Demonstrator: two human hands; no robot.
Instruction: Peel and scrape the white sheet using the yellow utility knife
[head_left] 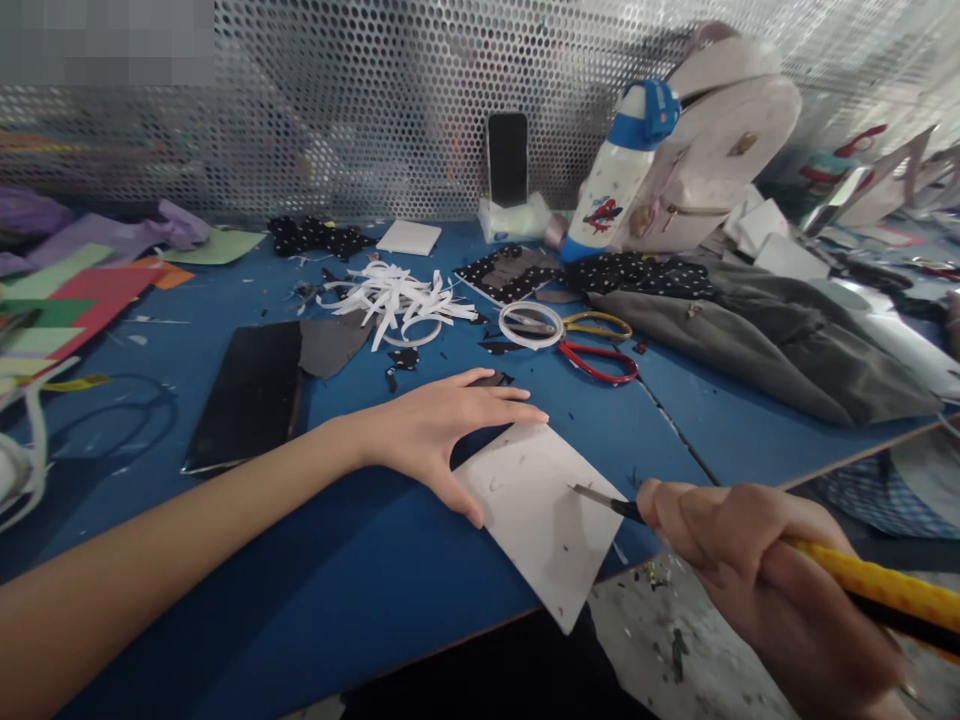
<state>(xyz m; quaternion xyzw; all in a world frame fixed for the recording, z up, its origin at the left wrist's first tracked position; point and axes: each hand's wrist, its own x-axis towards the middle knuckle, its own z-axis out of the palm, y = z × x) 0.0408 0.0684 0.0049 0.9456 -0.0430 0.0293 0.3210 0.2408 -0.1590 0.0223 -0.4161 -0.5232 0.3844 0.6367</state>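
A white square card [551, 525] lies at the front edge of the blue table, one corner sticking out past the edge. My left hand [450, 425] is at its left corner, fingers spread, with the thumb and fingertips touching its sides. In my right hand [739, 540] is a yellow-and-black utility knife [874, 580], gripped with the fingers wrapped round it. Its thin metal tip [592, 494] points left over the card; whether it touches the surface I cannot tell. Small dark marks or scraps dot the card.
Beyond my hands lie white paper strips [397, 295], red-and-yellow-handled scissors [600, 360], a white ring [531, 325] and a dark phone-like slab [251, 390]. A bottle [611, 190], a backpack [720, 150], grey cloth [772, 340] and an upright phone [508, 158] stand or lie farther back. Coloured paper [97, 310] is left.
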